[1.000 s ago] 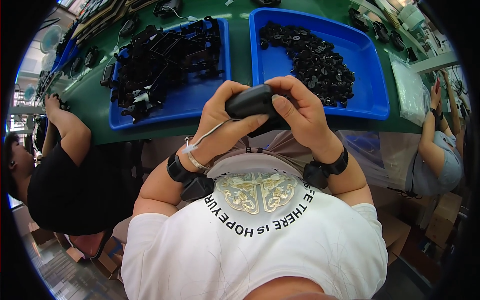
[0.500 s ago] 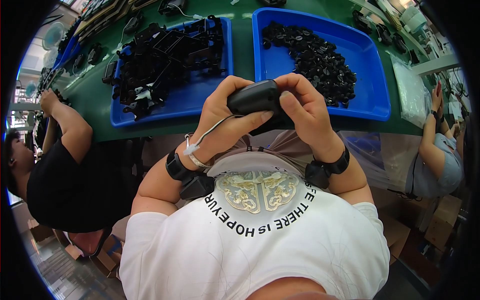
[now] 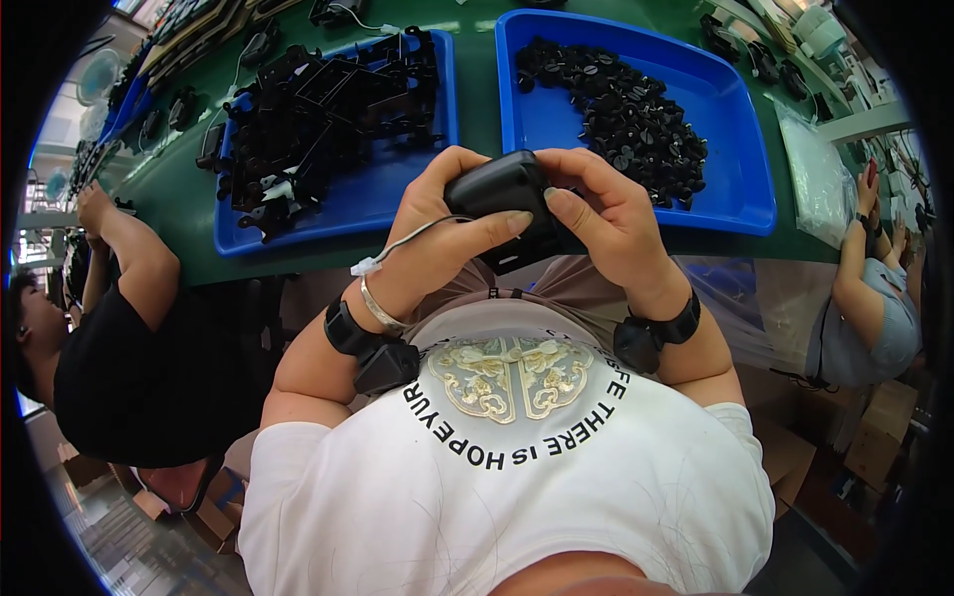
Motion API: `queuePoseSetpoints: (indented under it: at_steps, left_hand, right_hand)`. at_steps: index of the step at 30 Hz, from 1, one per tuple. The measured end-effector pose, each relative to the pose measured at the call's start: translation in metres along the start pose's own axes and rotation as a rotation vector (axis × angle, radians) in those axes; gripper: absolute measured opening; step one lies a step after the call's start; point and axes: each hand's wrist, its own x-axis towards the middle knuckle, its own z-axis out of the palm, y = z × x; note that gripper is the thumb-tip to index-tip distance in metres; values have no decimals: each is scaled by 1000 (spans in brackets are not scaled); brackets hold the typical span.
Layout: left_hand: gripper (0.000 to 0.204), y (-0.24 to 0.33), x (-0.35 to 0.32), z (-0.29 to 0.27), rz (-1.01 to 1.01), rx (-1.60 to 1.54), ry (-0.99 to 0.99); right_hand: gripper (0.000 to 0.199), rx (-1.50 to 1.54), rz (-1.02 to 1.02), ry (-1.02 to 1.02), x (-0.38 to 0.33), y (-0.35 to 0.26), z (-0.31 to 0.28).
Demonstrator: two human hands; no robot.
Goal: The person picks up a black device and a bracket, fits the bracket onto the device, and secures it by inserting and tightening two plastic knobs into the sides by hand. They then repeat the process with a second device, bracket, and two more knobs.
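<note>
A black rounded plastic housing (image 3: 497,187) is held up in front of me, over the table's near edge. My left hand (image 3: 442,214) wraps round its left side, thumb laid across the near face. From the housing a thin cable with a white connector (image 3: 366,266) runs over my left wrist. My right hand (image 3: 601,204) grips the right side, fingertips at the top corner and thumb on the edge. Below the housing a flat black piece (image 3: 522,248) sticks out; whether it is joined to the housing, I cannot tell.
A blue tray (image 3: 383,214) at left holds tangled black brackets (image 3: 333,99). The blue tray (image 3: 740,129) at right holds a heap of small black knobs (image 3: 636,124). Clear plastic bags (image 3: 810,179) lie at the right. Co-workers sit on both sides, one in a black shirt (image 3: 129,368).
The housing has turned in my hands, now showing more of its broad face and the flat piece below. The right fingers have shifted along its top edge.
</note>
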Motion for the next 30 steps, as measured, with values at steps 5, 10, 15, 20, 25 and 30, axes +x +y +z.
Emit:
queuePoseSetpoints:
  at_steps: [5, 10, 15, 20, 25, 30]
  left_hand:
    - [38, 4, -2, 0, 180, 342, -14]
    - [39, 4, -1, 0, 10, 57, -20]
    - [39, 8, -2, 2, 48, 158, -9]
    - [39, 4, -2, -2, 57, 195, -14]
    - [39, 6, 0, -2, 78, 251, -38]
    - [39, 5, -2, 0, 0, 15, -30]
  right_hand:
    - [34, 46, 13, -19, 2, 2, -1]
    - [31, -173, -47, -34, 2, -3, -3]
    - [30, -90, 63, 43, 0, 1, 2]
    - [32, -140, -8, -21, 0, -1, 0]
    - [33, -55, -11, 5, 0, -1, -1]
    - [35, -234, -47, -57, -1, -5, -5]
